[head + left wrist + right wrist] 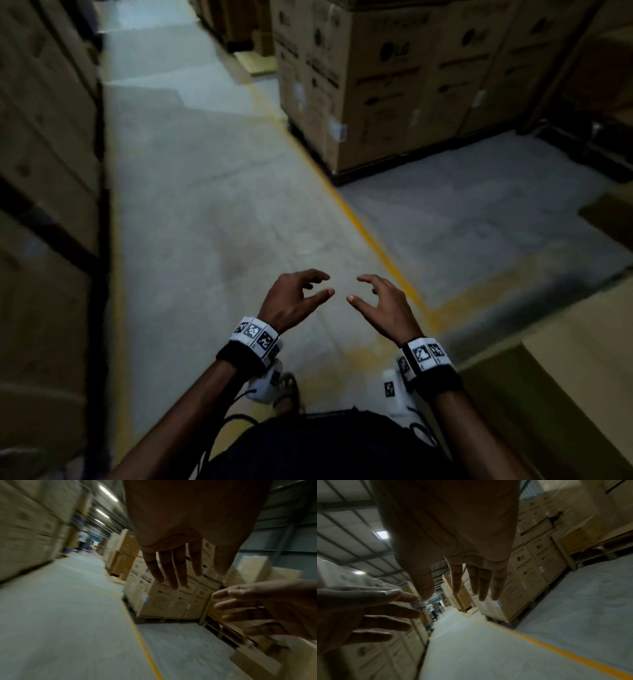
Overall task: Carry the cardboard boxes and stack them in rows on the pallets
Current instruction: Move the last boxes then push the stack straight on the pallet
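Boxes (383,85): brown, printed, palletised.

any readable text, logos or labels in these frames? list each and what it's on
"LG": logo on the stacked cardboard boxes on the pallet.
Smaller print lines under the logo: too blurred to read.
White stickers on those boxes: unreadable.
Wristbands: black-and-white marker squares, no words.
Boxes on the left: motion-blurred, unreadable.

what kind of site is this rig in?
Most likely a warehouse aisle. Printed cardboard boxes stand stacked on a pallet beside a concrete floor marked with a yellow line. More stacks line the left side. Both hands, left hand and right hand, hold nothing.
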A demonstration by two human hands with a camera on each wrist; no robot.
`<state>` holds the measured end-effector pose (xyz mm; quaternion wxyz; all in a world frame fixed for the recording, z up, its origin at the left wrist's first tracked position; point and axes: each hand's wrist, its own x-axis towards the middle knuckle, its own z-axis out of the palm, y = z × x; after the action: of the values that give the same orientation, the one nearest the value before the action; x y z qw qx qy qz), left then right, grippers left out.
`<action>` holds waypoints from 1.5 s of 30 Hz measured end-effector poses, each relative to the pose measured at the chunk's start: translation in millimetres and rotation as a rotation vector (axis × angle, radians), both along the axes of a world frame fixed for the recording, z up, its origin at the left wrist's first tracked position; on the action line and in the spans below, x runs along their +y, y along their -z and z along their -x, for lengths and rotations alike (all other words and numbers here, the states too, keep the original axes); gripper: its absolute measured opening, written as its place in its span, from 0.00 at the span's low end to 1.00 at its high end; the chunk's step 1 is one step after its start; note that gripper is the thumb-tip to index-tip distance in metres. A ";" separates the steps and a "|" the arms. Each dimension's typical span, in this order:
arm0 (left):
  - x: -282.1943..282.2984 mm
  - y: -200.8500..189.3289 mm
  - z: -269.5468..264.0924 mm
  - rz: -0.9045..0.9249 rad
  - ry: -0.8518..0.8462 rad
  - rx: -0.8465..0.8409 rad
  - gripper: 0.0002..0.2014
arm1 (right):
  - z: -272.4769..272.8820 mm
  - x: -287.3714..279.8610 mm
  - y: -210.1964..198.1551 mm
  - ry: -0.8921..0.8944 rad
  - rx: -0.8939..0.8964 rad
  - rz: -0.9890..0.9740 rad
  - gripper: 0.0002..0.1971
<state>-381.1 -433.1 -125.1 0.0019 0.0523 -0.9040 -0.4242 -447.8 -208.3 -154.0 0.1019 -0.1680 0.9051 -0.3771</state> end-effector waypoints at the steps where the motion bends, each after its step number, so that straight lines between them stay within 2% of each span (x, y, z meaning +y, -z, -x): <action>1: -9.0 -5.3 34.7 0.002 0.041 0.014 0.23 | 24.2 -6.4 -3.9 0.045 -0.005 0.009 0.28; 5: -25.7 -16.5 163.4 0.014 0.199 0.021 0.21 | 110.8 -22.3 -15.0 0.196 -0.007 0.031 0.26; 8: -14.5 -12.5 247.0 0.031 0.359 0.007 0.24 | 164.6 -15.7 -12.0 0.311 -0.021 0.045 0.25; 11: 6.8 -0.7 325.1 0.015 0.456 0.008 0.28 | 222.2 1.5 -1.6 0.410 -0.059 0.068 0.25; 17: 76.2 25.1 492.7 0.050 0.653 0.007 0.27 | 357.1 64.1 28.9 0.622 -0.085 0.086 0.25; 22: 155.0 11.7 647.1 0.104 0.768 0.015 0.29 | 481.7 136.9 34.9 0.745 -0.142 0.092 0.28; 27: 243.5 -5.7 790.1 0.104 0.832 0.039 0.24 | 597.9 216.7 16.7 0.846 -0.117 0.095 0.27; 33: 365.6 10.1 928.3 -0.007 0.938 -0.008 0.27 | 708.1 318.0 21.5 0.999 -0.094 0.127 0.28; 36: 431.5 22.8 997.9 -0.044 1.009 -0.042 0.20 | 767.0 373.0 31.9 1.049 -0.075 0.131 0.27; 39: 501.1 38.3 1082.1 -0.080 1.049 -0.032 0.21 | 840.9 437.2 38.0 1.104 -0.062 0.122 0.27; 43: 591.4 33.8 1193.9 -0.121 1.091 -0.027 0.27 | 937.7 515.2 20.3 1.156 -0.060 0.102 0.28; 45: 634.8 23.9 1244.3 -0.134 1.094 -0.030 0.25 | 981.3 550.0 8.5 1.189 -0.038 0.128 0.27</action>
<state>-1625.4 201.7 -149.1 -0.2352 -0.4191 -0.7702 -0.4192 -1429.1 341.7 -162.5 -0.1209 0.3684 0.8174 -0.4260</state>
